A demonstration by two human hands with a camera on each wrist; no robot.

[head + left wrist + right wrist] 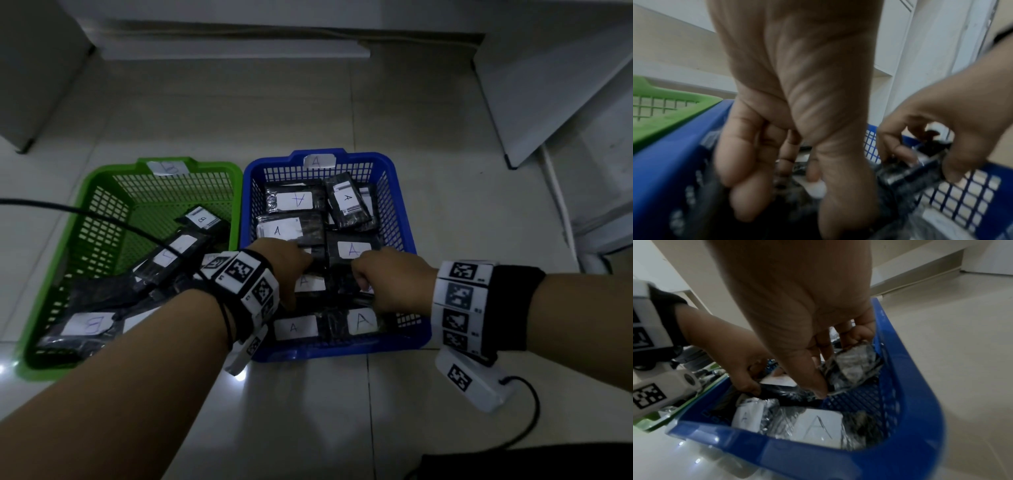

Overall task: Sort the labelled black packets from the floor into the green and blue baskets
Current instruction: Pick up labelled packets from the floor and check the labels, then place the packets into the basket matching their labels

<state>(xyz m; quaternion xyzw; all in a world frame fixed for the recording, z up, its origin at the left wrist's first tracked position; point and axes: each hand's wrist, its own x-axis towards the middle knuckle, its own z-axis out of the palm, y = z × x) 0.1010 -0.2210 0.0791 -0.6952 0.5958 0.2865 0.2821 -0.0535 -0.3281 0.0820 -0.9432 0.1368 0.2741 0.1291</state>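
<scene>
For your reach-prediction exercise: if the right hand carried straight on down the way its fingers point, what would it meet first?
The right hand already grips a black packet; straight below lie the blue basket floor and other packets, though depth is unclear.

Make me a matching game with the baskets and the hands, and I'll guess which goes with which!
Things:
1. green basket
2. blue basket
3. right hand
4. left hand

Descriptions:
a. tag on its rim says A
b. grips a black packet at the blue basket's right wall
c. holds packets marked B
d. reaches into the blue basket from the green basket's side

Pairs: 1-c, 2-a, 3-b, 4-d
</scene>
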